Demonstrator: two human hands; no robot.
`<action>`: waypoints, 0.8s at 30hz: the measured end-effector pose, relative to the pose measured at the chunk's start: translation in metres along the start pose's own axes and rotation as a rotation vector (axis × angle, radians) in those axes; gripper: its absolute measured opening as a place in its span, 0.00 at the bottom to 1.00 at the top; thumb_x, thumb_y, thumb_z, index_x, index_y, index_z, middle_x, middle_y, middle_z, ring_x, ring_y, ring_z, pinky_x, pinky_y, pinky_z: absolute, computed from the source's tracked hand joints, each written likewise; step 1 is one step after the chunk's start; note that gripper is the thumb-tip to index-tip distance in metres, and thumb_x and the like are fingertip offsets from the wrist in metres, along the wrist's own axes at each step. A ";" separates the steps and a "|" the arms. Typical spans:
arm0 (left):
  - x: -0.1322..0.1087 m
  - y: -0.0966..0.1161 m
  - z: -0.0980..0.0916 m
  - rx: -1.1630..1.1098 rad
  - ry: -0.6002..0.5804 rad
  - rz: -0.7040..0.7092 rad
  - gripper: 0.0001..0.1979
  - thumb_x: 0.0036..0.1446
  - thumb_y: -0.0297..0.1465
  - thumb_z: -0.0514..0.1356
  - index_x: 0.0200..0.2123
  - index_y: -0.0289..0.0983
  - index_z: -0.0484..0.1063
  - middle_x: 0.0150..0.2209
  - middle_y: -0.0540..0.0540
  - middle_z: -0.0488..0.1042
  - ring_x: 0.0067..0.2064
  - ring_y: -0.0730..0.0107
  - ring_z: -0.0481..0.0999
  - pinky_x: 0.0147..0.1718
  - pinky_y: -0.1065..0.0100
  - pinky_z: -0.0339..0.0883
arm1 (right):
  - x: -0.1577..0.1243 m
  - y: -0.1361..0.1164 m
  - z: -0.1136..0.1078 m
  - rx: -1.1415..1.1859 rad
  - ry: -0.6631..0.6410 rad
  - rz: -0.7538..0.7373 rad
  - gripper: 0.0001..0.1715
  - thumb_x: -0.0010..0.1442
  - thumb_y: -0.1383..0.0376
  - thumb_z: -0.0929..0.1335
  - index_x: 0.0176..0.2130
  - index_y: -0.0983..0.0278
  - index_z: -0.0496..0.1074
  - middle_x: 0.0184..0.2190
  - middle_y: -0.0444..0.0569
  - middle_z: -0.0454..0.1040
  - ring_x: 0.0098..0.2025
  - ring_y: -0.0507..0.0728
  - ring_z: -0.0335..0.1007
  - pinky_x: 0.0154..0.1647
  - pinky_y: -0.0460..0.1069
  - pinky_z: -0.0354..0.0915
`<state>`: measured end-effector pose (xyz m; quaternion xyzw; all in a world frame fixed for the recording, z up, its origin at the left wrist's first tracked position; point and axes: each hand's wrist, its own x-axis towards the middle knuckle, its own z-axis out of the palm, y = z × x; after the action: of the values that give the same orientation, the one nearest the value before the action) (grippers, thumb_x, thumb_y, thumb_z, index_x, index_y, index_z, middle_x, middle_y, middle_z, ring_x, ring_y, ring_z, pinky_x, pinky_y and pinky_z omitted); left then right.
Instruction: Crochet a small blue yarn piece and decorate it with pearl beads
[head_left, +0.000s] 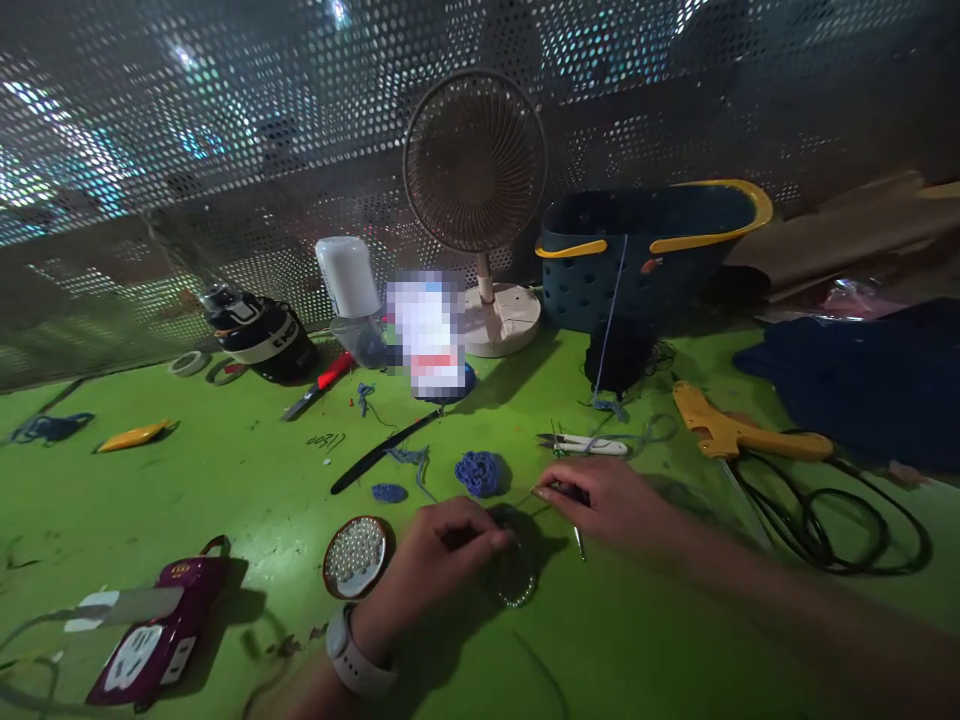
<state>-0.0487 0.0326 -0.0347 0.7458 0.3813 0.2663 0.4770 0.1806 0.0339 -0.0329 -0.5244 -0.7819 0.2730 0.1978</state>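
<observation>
My left hand is closed in a pinch, and a loop of small pearl beads hangs below its fingertips. My right hand is closed too, thumb and forefinger pressed together on a fine thread. A slim metal crochet hook pokes out beneath its fingers; part of it is hidden. Just beyond the hands lie a blue crocheted flower and a small blue crocheted leaf. Left of my left hand is a round dish of loose pearl beads. White-handled thread snips lie behind my right hand.
A yellow glue gun with a coiled black cord is at right. Farther back stand a fan, a dark basket, dark yarn and a bottle. A red-handled cutter and a purple device lie left.
</observation>
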 end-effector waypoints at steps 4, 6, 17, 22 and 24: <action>0.002 -0.011 -0.001 -0.184 0.099 -0.111 0.07 0.55 0.33 0.64 0.33 0.34 0.78 0.33 0.42 0.81 0.33 0.67 0.79 0.33 0.65 0.75 | -0.002 0.000 -0.002 -0.023 -0.036 -0.031 0.11 0.63 0.62 0.65 0.35 0.62 0.76 0.27 0.46 0.78 0.29 0.54 0.70 0.30 0.48 0.57; 0.002 -0.015 0.000 -0.266 0.101 -0.182 0.08 0.54 0.32 0.64 0.36 0.34 0.77 0.35 0.41 0.81 0.35 0.67 0.80 0.35 0.63 0.76 | -0.003 0.000 -0.003 -0.064 -0.071 -0.023 0.11 0.63 0.62 0.65 0.34 0.62 0.76 0.25 0.46 0.76 0.28 0.54 0.68 0.29 0.48 0.56; -0.006 -0.005 0.009 0.170 0.118 0.054 0.11 0.51 0.21 0.63 0.37 0.39 0.78 0.34 0.45 0.80 0.35 0.66 0.78 0.35 0.66 0.74 | -0.017 -0.050 -0.009 0.224 -0.190 -0.044 0.08 0.59 0.61 0.68 0.31 0.59 0.78 0.27 0.45 0.79 0.29 0.54 0.73 0.27 0.47 0.62; -0.010 -0.003 0.011 0.208 0.120 0.195 0.10 0.53 0.19 0.59 0.35 0.36 0.77 0.30 0.45 0.79 0.30 0.70 0.77 0.30 0.73 0.71 | -0.028 -0.055 -0.006 0.366 -0.307 -0.289 0.09 0.57 0.66 0.69 0.34 0.53 0.79 0.34 0.43 0.82 0.37 0.54 0.77 0.38 0.46 0.69; -0.011 -0.002 0.013 0.225 0.130 0.218 0.08 0.52 0.21 0.61 0.35 0.36 0.77 0.29 0.46 0.78 0.28 0.71 0.76 0.28 0.74 0.69 | -0.026 -0.046 0.000 0.335 -0.256 -0.263 0.12 0.59 0.66 0.67 0.40 0.53 0.78 0.41 0.44 0.81 0.41 0.55 0.77 0.40 0.46 0.70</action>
<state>-0.0450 0.0174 -0.0422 0.8126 0.3555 0.3198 0.3333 0.1581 -0.0043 -0.0045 -0.3391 -0.8060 0.4347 0.2153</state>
